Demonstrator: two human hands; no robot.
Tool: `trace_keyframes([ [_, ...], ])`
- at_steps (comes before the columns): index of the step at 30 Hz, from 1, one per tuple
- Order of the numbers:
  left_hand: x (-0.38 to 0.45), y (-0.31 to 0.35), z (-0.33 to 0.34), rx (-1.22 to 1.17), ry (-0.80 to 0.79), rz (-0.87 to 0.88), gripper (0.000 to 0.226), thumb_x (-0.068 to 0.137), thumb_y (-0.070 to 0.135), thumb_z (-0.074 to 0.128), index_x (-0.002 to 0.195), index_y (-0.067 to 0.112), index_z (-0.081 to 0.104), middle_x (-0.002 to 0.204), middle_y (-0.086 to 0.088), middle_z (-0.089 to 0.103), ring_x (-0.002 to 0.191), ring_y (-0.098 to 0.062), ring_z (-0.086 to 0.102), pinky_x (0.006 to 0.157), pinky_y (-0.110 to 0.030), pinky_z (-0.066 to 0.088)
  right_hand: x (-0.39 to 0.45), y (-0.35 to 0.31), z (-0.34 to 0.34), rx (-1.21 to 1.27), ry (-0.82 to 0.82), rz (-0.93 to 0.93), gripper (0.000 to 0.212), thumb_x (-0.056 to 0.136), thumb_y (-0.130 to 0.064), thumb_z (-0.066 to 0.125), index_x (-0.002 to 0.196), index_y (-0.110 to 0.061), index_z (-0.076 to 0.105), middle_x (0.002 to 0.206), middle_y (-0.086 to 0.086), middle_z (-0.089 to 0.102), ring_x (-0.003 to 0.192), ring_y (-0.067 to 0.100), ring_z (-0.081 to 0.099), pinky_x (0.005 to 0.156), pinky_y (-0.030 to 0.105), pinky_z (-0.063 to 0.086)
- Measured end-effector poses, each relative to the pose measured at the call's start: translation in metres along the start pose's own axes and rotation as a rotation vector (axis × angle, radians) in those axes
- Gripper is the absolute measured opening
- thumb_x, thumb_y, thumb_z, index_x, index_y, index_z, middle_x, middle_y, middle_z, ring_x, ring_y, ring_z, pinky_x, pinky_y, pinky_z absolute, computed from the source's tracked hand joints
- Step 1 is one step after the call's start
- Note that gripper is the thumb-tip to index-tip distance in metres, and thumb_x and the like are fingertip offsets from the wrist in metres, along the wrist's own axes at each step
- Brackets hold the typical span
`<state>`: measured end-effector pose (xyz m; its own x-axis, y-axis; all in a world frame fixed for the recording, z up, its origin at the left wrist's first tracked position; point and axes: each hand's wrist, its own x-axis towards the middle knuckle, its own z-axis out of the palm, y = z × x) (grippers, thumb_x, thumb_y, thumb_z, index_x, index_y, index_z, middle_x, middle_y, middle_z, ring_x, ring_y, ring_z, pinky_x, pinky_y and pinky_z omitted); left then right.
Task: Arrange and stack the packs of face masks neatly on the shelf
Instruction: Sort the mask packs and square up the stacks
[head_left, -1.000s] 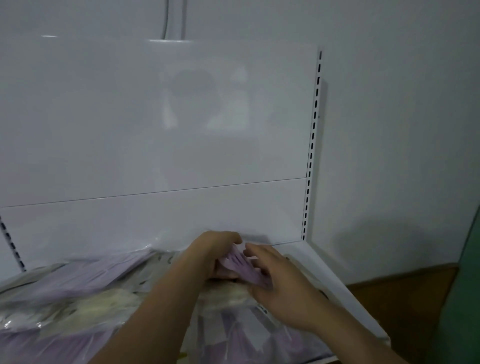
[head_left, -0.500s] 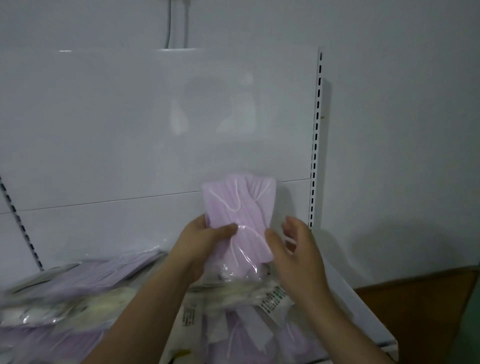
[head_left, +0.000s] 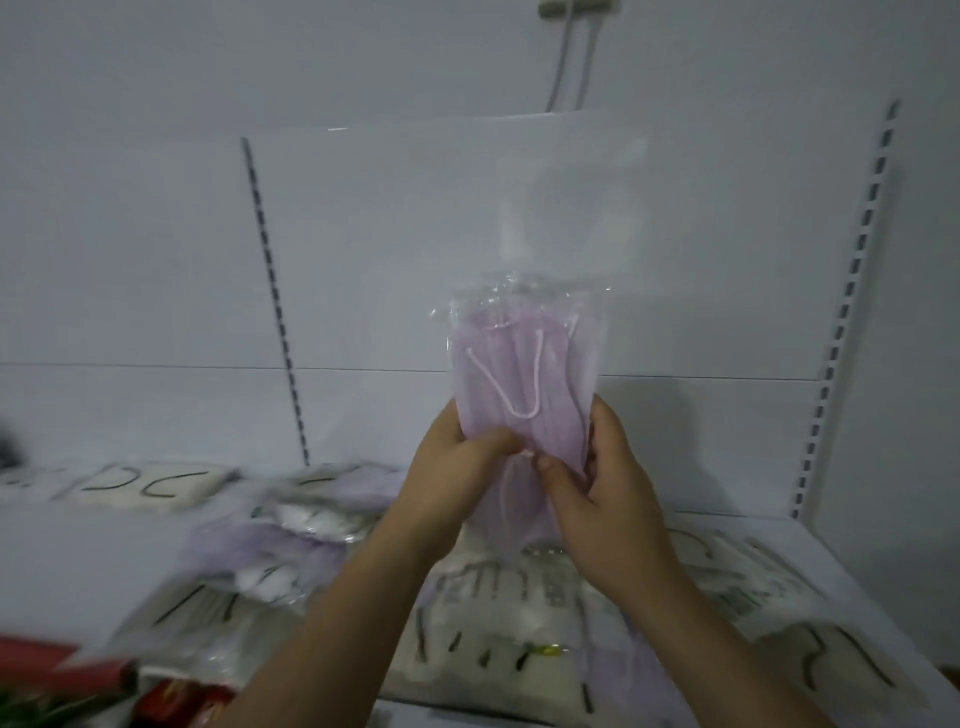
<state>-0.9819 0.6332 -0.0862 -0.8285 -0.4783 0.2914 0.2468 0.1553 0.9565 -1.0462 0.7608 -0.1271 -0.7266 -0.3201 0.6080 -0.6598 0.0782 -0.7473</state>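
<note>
Both my hands grip one purple mask pack (head_left: 524, 374) upright above the shelf (head_left: 810, 540): left hand (head_left: 457, 467) and right hand (head_left: 602, 483) pinch its lower end. I'm straightening it; next I'd lay it flat on the loose packs (head_left: 493, 608) below.

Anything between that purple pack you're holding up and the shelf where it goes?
Nothing hangs between the purple pack, gripped by the left hand and right hand, and the shelf. But loose mask packs already cover the spot below.
</note>
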Motion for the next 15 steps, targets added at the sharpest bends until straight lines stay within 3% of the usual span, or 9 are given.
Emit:
trace_keyframes([
  [2, -0.002, 0.002, -0.033, -0.046, 0.106, 0.046, 0.042, 0.069, 0.013, 0.067, 0.11, 0.023, 0.066, 0.1, -0.002, 0.075, 0.095, -0.027, 0.072, 0.082, -0.045, 0.061, -0.001, -0.016, 0.025, -0.03, -0.056, -0.027, 0.059, 0.098, -0.032, 0.059, 0.151, -0.031, 0.032, 0.14, -0.012, 0.054, 0.123, 0.007, 0.056, 0.1, 0.035, 0.052],
  [4, -0.005, 0.004, -0.07, -0.076, 0.185, 0.082, 0.043, 0.067, 0.01, 0.066, 0.109, 0.021, 0.064, 0.103, -0.006, 0.073, 0.099, -0.032, 0.07, 0.084, -0.047, 0.059, -0.004, -0.034, 0.053, -0.047, -0.087, -0.08, 0.058, 0.099, -0.03, 0.057, 0.15, -0.03, 0.032, 0.142, -0.012, 0.052, 0.125, 0.007, 0.054, 0.102, 0.034, 0.051],
  [6, -0.008, 0.005, -0.107, -0.091, 0.222, 0.098, 0.048, 0.065, 0.012, 0.064, 0.112, 0.022, 0.064, 0.107, -0.007, 0.073, 0.102, -0.032, 0.069, 0.087, -0.049, 0.059, -0.009, -0.053, 0.085, -0.041, -0.112, -0.135, 0.055, 0.099, -0.025, 0.056, 0.149, -0.028, 0.033, 0.14, -0.012, 0.052, 0.122, 0.005, 0.054, 0.1, 0.024, 0.049],
  [8, -0.015, 0.006, -0.142, -0.063, 0.223, 0.131, 0.049, 0.071, 0.01, 0.063, 0.117, 0.025, 0.063, 0.11, -0.003, 0.072, 0.102, -0.025, 0.07, 0.085, -0.043, 0.061, -0.015, -0.074, 0.123, -0.02, -0.162, -0.152, 0.055, 0.1, -0.02, 0.052, 0.149, -0.03, 0.029, 0.135, -0.015, 0.051, 0.114, -0.003, 0.052, 0.091, 0.006, 0.043],
  [10, -0.023, 0.005, -0.178, -0.03, 0.253, 0.168, 0.046, 0.081, 0.001, 0.059, 0.12, 0.026, 0.063, 0.107, 0.001, 0.072, 0.097, -0.016, 0.07, 0.077, -0.03, 0.061, -0.024, -0.092, 0.167, 0.017, -0.222, -0.15, 0.057, 0.1, -0.015, 0.049, 0.148, -0.035, 0.026, 0.126, -0.021, 0.051, 0.101, -0.011, 0.053, 0.083, -0.001, 0.041],
  [12, -0.031, 0.004, -0.219, 0.02, 0.293, 0.171, 0.044, 0.083, 0.002, 0.058, 0.119, 0.027, 0.062, 0.106, 0.002, 0.07, 0.095, -0.015, 0.069, 0.074, -0.028, 0.06, -0.035, -0.108, 0.212, 0.042, -0.261, -0.128, 0.056, 0.1, -0.015, 0.05, 0.145, -0.037, 0.027, 0.117, -0.026, 0.051, 0.095, -0.015, 0.054, 0.079, 0.001, 0.043],
  [15, -0.042, 0.002, -0.291, 0.091, 0.309, 0.138, 0.046, 0.068, 0.019, 0.061, 0.114, 0.027, 0.063, 0.102, 0.002, 0.07, 0.093, -0.015, 0.069, 0.07, -0.028, 0.057, -0.044, -0.128, 0.273, 0.092, -0.296, -0.054, 0.042, 0.099, -0.017, 0.054, 0.134, -0.034, 0.04, 0.103, -0.028, 0.056, 0.09, -0.009, 0.059, 0.074, 0.01, 0.05],
])
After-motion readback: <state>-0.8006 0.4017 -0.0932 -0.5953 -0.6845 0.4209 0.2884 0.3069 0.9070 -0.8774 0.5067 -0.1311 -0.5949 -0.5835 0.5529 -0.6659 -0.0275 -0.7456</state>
